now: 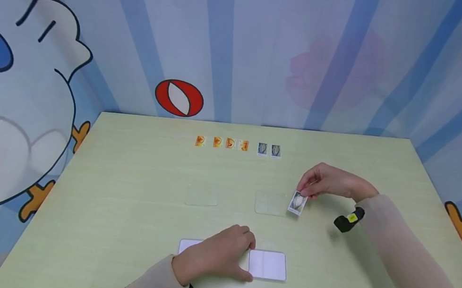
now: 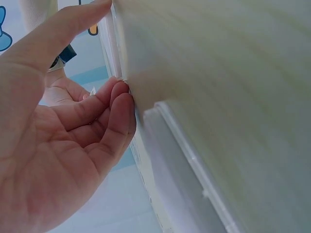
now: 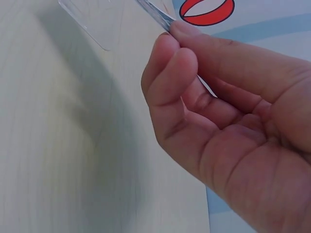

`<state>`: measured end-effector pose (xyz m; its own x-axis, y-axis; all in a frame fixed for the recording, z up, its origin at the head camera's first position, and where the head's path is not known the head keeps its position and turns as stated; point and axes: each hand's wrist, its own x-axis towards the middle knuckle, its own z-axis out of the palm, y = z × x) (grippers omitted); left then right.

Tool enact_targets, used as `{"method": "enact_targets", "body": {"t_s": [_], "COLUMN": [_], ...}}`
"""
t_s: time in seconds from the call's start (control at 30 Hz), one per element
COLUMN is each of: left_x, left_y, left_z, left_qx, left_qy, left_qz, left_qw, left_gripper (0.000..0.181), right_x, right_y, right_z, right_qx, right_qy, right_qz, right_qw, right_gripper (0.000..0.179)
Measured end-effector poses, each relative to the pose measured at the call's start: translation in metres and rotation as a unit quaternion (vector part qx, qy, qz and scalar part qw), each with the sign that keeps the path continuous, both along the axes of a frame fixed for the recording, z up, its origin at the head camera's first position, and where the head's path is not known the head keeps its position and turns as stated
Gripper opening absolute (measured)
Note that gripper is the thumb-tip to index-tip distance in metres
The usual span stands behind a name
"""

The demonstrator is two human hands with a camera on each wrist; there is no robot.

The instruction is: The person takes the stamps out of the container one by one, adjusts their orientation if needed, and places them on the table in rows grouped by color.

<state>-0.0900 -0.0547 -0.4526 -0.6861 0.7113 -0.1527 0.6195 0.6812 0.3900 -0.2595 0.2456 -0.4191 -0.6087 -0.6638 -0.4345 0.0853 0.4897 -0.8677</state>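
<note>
My right hand (image 1: 329, 181) pinches a small picture card (image 1: 297, 203) between thumb and fingers. The card has a white border and a pale oval on a dark ground; only its thin edge shows in the right wrist view. It hangs beside the right edge of a clear rectangular plate (image 1: 270, 204). My left hand (image 1: 218, 255) is at a flat white rectangular case (image 1: 268, 265), thumb and fingertips on its opposite long edges. A second white case (image 1: 188, 243) lies mostly hidden behind that hand; in the left wrist view a case edge (image 2: 177, 150) stands near the palm.
At the back of the table (image 1: 134, 166) lies a row of small cards: several orange ones (image 1: 230, 143), then two dark ones, the nearer a dark card (image 1: 262, 149). Another clear plate (image 1: 202, 195) lies left of centre. A printed backdrop (image 1: 259, 47) stands behind.
</note>
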Motion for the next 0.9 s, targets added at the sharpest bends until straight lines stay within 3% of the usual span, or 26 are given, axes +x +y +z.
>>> {"method": "enact_targets", "body": {"t_s": [0.9], "left_x": [0.001], "left_y": [0.000], "left_z": [0.004], "left_qx": [0.000], "left_qy": [-0.006], "left_qz": [0.005], "left_qw": [1.0000], "left_gripper": [0.052], "right_x": [-0.018], "right_y": [0.007], "right_z": [0.002], "right_qx": [-0.001], "right_qy": [0.027], "right_qz": [-0.009], "right_qw": [0.9996], "right_gripper": [0.020]}}
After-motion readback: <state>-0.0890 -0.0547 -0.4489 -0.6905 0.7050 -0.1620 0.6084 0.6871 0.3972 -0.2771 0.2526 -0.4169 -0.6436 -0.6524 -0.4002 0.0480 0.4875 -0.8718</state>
